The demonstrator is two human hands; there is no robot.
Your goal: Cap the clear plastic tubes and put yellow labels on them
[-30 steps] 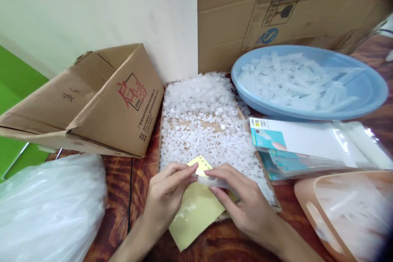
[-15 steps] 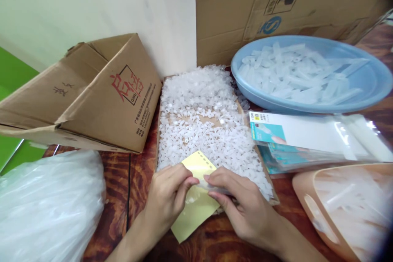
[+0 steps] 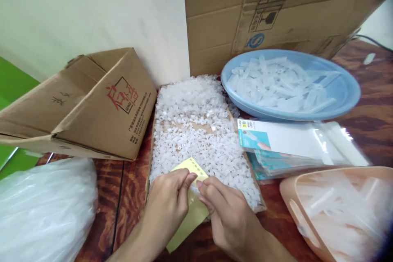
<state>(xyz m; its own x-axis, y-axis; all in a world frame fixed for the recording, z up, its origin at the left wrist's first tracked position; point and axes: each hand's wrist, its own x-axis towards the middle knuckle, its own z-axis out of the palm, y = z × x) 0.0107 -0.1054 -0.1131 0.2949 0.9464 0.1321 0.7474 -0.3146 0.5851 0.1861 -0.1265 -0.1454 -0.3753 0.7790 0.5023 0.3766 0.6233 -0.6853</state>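
My left hand (image 3: 168, 194) and my right hand (image 3: 225, 208) meet at the front of a shallow tray. Both are closed, thumbs and fingertips pinching close together. Between them shows a bit of a small translucent plastic tube (image 3: 194, 189), mostly covered by my fingers. Beneath the hands is a yellow sheet (image 3: 187, 229) with rows of small round dots along its far end; whether fingers also grip it, I cannot tell. Small whitish plastic pieces (image 3: 196, 143) cover the cardboard tray (image 3: 260, 206) just beyond.
To the left stand an open cardboard box (image 3: 104, 110) and a full white plastic bag (image 3: 46, 208). On the right are a blue basin (image 3: 346, 94) of translucent tubes, printed clear packets (image 3: 294, 143) and a peach bin (image 3: 291, 192). A large carton (image 3: 215, 20) stands behind.
My right hand has turned and drawn in against my left fingertips, so less of the tube shows. The whole view has shifted slightly.
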